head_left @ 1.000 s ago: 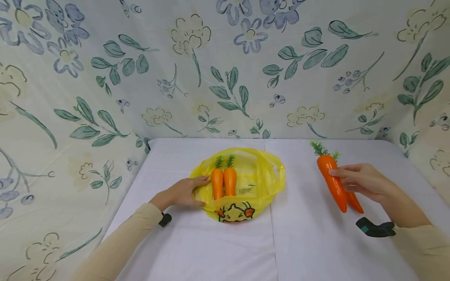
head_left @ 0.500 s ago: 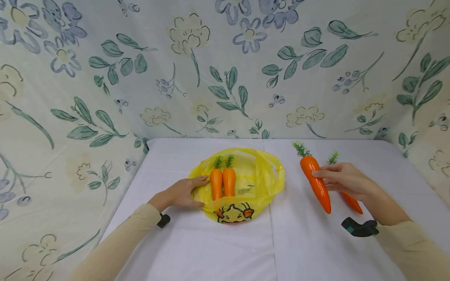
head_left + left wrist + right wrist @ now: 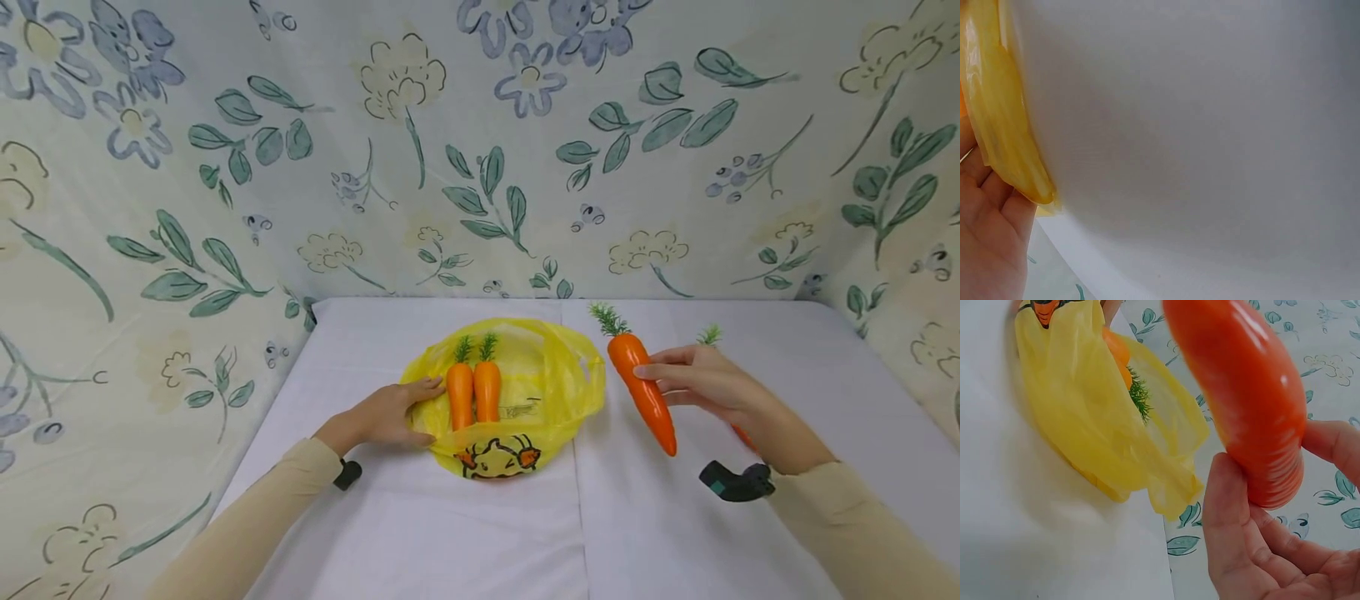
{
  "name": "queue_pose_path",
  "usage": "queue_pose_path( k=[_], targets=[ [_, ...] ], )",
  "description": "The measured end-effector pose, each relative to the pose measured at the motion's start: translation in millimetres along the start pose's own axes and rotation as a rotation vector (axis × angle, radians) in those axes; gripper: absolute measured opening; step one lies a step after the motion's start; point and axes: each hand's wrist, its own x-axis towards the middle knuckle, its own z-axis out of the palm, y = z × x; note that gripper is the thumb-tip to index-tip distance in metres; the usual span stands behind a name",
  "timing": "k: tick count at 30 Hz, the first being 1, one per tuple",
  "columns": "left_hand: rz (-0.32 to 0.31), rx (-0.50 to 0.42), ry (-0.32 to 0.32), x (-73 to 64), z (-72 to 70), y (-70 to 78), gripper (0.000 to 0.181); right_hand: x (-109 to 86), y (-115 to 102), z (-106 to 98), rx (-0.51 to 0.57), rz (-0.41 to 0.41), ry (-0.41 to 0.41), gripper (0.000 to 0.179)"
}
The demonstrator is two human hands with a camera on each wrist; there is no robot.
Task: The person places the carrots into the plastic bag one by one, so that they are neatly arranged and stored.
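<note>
My right hand [image 3: 701, 379] grips a glossy artificial carrot [image 3: 641, 392] with a green tuft, tilted with the tuft up and left. In the right wrist view the carrot [image 3: 1244, 394] is between thumb and fingers, close beside the bag. A yellow plastic bag [image 3: 551, 450] with a cartoon face lies with its mouth spread. Two more carrots [image 3: 460, 392] lie side by side in it, tufts toward the back. My left hand [image 3: 386, 412] holds the bag's left edge. In the left wrist view the yellow film [image 3: 1004, 112] partly covers its fingers.
Another carrot lies on the right of the white table [image 3: 465, 533], mostly hidden behind my right hand, with its green tuft [image 3: 708, 335] showing. Floral cloth [image 3: 480, 167] rises behind the table and along both sides.
My right hand has carried its carrot leftward toward the bag, away from the other carrot on the table. The left hand and the bag have stayed in place.
</note>
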Motion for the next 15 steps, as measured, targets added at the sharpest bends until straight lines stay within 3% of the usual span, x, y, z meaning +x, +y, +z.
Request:
queue_pose_path(
  k=[15],
  targets=[
    [-0.024,0.006,-0.009,0.4,1.9,-2.6,0.082,16.9,-18.2,32.4,0.009,-0.022,-0.064,0.060]
  ],
)
